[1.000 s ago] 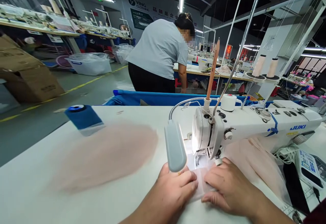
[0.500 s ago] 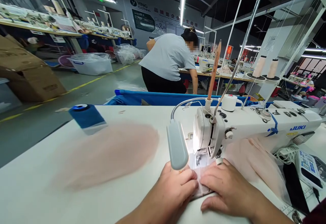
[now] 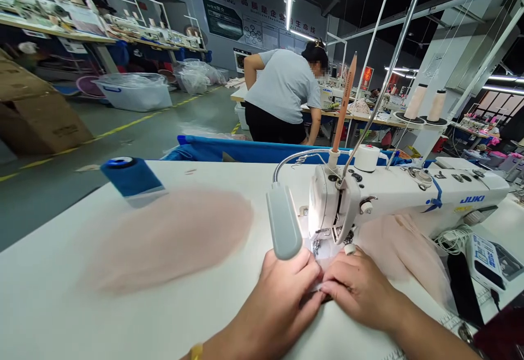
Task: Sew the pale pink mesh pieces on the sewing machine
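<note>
Both of my hands are close together in front of the needle area of a white sewing machine. My left hand has its fingers curled and pressed on a small edge of sheer pale fabric. Against the same edge, the thumb and fingers of my right hand are pinched together, thumb tip near the left fingers. Most of the gripped fabric is hidden under the fingers. More sheer pink fabric lies bunched under the machine arm. A grey lamp head hangs just above my left hand.
A sheer pink piece lies flat on the white table at left, beside a blue thread cone. A pencil stands upright on the machine. At right are a white control box and cables. A person bends over beyond the table.
My fingertips have drawn closer together, and my right thumb has moved in to pinch the fabric edge. The camera view has shifted slightly. The person behind has shifted slightly right in view.
</note>
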Action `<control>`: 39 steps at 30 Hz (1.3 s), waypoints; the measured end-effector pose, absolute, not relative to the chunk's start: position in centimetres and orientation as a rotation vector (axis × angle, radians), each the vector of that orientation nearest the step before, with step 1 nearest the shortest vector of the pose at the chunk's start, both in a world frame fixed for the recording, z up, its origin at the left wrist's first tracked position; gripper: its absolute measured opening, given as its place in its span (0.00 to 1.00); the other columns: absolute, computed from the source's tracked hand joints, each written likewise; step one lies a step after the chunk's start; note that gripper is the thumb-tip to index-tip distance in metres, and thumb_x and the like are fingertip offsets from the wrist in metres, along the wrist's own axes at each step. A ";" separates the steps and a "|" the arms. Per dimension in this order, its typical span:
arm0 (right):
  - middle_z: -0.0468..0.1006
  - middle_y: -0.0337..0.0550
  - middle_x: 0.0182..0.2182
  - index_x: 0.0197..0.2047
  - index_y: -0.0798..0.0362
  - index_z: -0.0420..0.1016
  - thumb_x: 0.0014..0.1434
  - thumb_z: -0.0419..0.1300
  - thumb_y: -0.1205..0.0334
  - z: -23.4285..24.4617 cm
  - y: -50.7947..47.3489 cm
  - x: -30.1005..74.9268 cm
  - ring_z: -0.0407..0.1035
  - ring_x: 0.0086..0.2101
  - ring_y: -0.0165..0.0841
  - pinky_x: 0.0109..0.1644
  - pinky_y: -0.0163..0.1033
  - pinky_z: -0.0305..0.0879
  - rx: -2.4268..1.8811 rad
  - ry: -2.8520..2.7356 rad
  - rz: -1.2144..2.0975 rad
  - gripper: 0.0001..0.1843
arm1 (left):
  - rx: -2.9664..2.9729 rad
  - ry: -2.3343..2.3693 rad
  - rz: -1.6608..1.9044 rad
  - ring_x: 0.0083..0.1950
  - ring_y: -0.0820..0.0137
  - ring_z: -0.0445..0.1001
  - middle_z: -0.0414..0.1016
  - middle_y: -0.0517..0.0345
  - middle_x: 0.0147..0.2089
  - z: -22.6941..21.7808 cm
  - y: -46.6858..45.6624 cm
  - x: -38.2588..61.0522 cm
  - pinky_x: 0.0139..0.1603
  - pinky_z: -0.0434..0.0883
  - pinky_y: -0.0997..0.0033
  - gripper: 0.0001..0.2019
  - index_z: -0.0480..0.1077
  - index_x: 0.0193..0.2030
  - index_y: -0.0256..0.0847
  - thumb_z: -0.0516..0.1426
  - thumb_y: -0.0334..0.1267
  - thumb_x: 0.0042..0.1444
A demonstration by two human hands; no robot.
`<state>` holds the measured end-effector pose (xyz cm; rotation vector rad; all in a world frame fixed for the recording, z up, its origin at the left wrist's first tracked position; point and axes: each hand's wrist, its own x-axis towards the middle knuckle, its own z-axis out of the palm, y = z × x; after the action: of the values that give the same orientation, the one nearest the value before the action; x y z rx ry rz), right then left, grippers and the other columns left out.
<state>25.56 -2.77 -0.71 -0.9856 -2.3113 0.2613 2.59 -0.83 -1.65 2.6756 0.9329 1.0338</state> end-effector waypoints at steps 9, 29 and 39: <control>0.86 0.39 0.42 0.39 0.48 0.73 0.79 0.61 0.61 0.1 -3.4 25.9 0.75 0.43 0.38 0.51 0.45 0.65 -0.844 -2.452 0.159 0.12 | 2.851 0.701 1.202 0.36 0.62 0.70 0.74 0.59 0.35 -2.5 -1.3 1.8 0.43 0.59 0.57 0.16 0.70 0.36 0.45 0.48 0.21 0.67; 0.86 0.42 0.43 0.46 0.50 0.76 0.75 0.65 0.66 -0.8 -2.4 25.5 0.75 0.46 0.43 0.50 0.46 0.63 -1.073 -2.550 -0.025 0.03 | 2.959 0.762 1.244 0.33 0.64 0.75 0.83 0.58 0.38 -4.2 0.9 1.0 0.42 0.64 0.55 0.20 0.75 0.36 0.43 0.47 0.20 0.68; 0.87 0.42 0.52 0.49 0.49 0.77 0.70 0.67 0.69 -0.6 -1.7 25.0 0.74 0.45 0.44 0.48 0.48 0.67 -1.179 -2.437 -0.056 0.07 | 2.891 0.876 1.029 0.41 0.60 0.81 0.85 0.52 0.41 -2.1 1.6 0.4 0.50 0.78 0.57 0.17 0.83 0.42 0.45 0.53 0.27 0.71</control>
<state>25.04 -1.71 -0.59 -1.1793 -2.4374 -0.0563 0.42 1.58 -2.07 2.8910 0.8760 1.0294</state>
